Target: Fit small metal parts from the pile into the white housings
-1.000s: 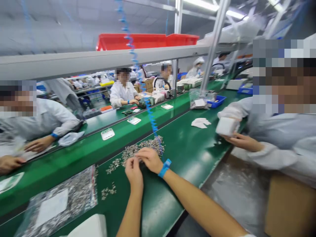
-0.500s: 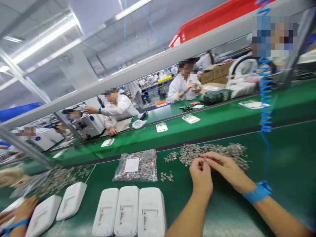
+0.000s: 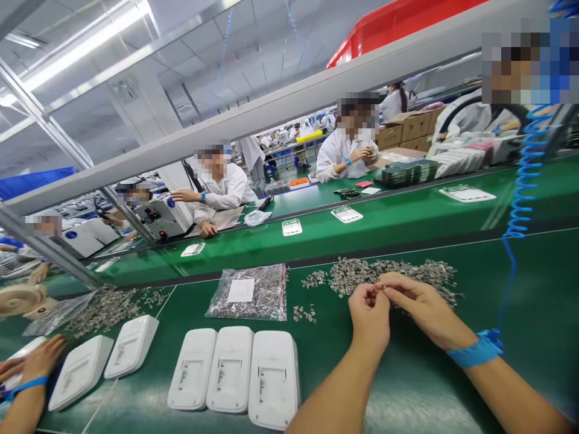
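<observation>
My left hand (image 3: 370, 316) and my right hand (image 3: 423, 310) meet at the fingertips, both pinched closed. Anything between the fingers is too small or hidden to make out. Just beyond them a loose pile of small silvery metal pieces (image 3: 350, 276) spreads over the green work surface (image 3: 335, 355), partly covered by my right hand. To the left lies a clear plastic bag (image 3: 271, 295) full of similar pieces, with a white label. A small cluster of pieces (image 3: 304, 313) sits beside the bag. Nearer me, three white plastic housings (image 3: 274, 404) stand side by side. A blue band (image 3: 474, 349) circles my right wrist.
A coiled blue cord (image 3: 525, 181) hangs at the right. Behind the work surface runs a green belt (image 3: 389, 220) carrying flat white-and-green pieces (image 3: 346, 214). At far left, a co-worker's hand (image 3: 43, 361) is by more white housings (image 3: 132, 346). Other people sit across the belt.
The view has shifted slightly, bringing the housings and bag higher and the blue cord further right. My hands stay pinched together, with the fingers slightly rearranged.
</observation>
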### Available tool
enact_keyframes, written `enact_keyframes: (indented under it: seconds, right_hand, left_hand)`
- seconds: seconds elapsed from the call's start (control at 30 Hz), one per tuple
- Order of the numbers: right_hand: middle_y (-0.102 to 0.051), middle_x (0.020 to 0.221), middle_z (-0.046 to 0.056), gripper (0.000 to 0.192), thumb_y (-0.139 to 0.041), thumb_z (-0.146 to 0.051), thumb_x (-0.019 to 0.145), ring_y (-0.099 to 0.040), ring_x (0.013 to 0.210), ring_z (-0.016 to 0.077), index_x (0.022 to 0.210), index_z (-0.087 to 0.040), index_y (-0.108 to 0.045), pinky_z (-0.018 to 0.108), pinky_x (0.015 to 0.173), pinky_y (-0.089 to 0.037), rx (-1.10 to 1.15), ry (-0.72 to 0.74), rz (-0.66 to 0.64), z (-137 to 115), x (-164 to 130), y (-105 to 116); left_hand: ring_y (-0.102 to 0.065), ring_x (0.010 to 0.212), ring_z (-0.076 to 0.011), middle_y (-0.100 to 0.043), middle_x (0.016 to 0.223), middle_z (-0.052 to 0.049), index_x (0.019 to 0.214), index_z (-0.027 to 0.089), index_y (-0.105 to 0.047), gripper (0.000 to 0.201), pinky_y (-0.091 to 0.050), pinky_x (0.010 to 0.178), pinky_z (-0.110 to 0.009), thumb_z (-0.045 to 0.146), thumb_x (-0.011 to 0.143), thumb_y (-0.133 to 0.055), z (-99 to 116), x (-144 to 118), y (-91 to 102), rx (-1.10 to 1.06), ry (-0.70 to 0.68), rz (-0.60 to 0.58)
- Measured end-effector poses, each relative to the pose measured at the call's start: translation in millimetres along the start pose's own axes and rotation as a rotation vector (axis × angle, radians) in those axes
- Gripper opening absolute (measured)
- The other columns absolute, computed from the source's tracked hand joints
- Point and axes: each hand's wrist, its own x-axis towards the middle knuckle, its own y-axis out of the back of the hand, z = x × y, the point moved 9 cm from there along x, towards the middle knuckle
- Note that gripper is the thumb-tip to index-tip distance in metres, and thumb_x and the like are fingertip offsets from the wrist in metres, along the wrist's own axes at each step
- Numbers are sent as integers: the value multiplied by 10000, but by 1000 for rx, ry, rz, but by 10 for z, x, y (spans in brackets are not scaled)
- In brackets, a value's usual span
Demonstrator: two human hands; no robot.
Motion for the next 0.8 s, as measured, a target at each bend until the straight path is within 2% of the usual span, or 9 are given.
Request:
enact_keyframes:
  seconds: [0.13,0.27,0.47,0.57,0.67,0.8]
  right_hand:
    - [-633,1113,123,405,-769,-584,737,-627,1051,263,895,-211,-785,345,894,-563,33,-24,-39,-44,-27,-26]
    - [-618,1083,113,382,-721,-580,793,-623,1013,240,892,-218,-791,322,841,-564,-46,20,-62,-155,-47,-52]
    - [-636,1004,97,371,-649,-571,855,-634,925,225,905,-230,-785,317,744,-561,-299,180,20,-294,-51,-39]
    - [-669,1024,93,317,-658,-526,864,-652,943,230,922,-237,-776,323,761,-570,-322,224,43,-289,-60,-40]
    - [-700,1014,91,297,-682,-505,850,-677,940,239,910,-222,-751,341,800,-589,-259,216,60,-254,-69,-23]
    - [-727,938,90,324,-678,-506,842,-703,811,233,933,-201,-738,352,737,-611,-214,131,75,-157,-64,7]
  left_hand:
    - [-556,697,-120,-633,758,-32,825,130,-655,305,-452,685,-242,405,744,-759,-10,-1,-7,-55,13,0]
    - [-571,703,-121,-645,761,-37,825,130,-657,291,-458,677,-236,384,737,-770,1,-1,-7,-83,19,7]
    - [-608,737,-137,-654,786,-45,849,132,-650,231,-487,708,-251,338,768,-717,7,17,57,-38,-5,57]
    - [-617,732,-147,-661,793,-49,868,132,-649,218,-499,714,-268,328,778,-687,15,38,84,4,-30,61]
    - [-626,759,-162,-676,822,-71,873,127,-665,208,-507,724,-283,323,808,-637,62,50,116,78,-79,77]
    - [-627,724,-160,-672,796,-66,864,126,-658,208,-524,712,-294,325,805,-639,75,48,125,81,-85,89]
